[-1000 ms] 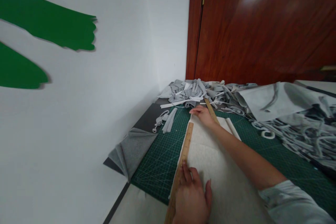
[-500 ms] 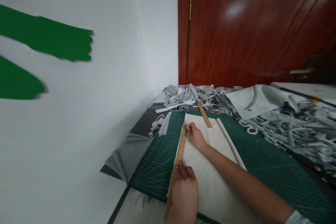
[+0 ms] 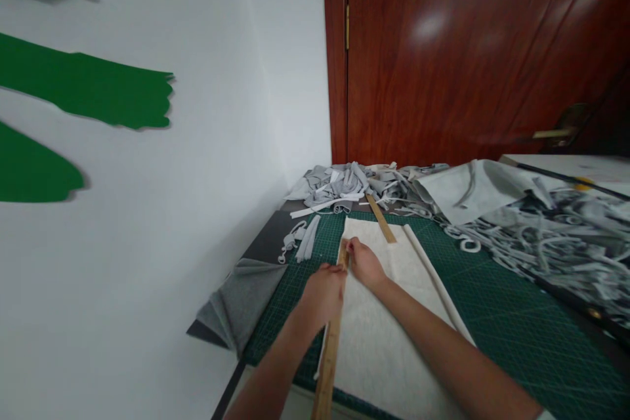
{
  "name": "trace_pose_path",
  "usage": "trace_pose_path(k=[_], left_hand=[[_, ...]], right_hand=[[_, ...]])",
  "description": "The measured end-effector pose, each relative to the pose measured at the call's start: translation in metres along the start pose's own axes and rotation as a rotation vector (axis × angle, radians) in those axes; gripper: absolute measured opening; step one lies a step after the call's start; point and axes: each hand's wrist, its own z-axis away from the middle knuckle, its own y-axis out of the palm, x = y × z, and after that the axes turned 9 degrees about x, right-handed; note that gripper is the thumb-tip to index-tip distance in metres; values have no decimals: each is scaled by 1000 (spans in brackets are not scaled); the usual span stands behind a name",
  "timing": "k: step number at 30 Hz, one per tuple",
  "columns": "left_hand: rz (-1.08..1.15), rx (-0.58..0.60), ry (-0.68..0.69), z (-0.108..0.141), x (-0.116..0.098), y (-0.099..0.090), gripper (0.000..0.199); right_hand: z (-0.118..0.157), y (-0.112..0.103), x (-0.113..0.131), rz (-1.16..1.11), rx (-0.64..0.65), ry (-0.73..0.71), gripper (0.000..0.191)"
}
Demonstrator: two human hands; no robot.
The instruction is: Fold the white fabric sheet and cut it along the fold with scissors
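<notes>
A long wooden ruler [image 3: 331,354] lies along the left edge of a cream cloth [image 3: 388,341], its near end reaching past the green cutting mat [image 3: 516,315]. My left hand [image 3: 325,292] grips the ruler near its upper part, fingers closed over it. Just beyond, my right hand [image 3: 363,261] is closed at the ruler's far end, fingertips pinched against it on the cloth. A second, shorter wooden ruler [image 3: 381,220] rests on the cloth's far edge. The cloth's right side is folded or rolled.
Grey and white fabric scraps [image 3: 339,184] are heaped at the back, and more strips [image 3: 556,236] pile up at the right. Folded grey felt [image 3: 243,298] hangs over the left edge beside the white wall [image 3: 197,177]. A brown door [image 3: 443,59] stands behind.
My left hand has slid forward along the ruler, close to my right hand, uncovering the ruler's near part. My right hand remains at the far end. The view has shifted slightly.
</notes>
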Motion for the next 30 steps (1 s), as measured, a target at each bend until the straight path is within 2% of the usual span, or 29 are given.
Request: trace_pose_path(k=[3,7,12,18,30], left_hand=[[57,2,94,-45,29,-11,42],[94,-22,90,-100,59,-14,34],[104,-2,37,-140,84,-3,34],[58,41,9,-144,101,15,38],[-25,26,-31,-143,103,21,43]], right_hand=[[0,-1,2,18,2,-8,14],[-1,-2,3,47,-1,5,13],[-2,0,3,89,11,5,14],[-3,1,4,143,16,9,15],[0,0,7,271,40,27,19]])
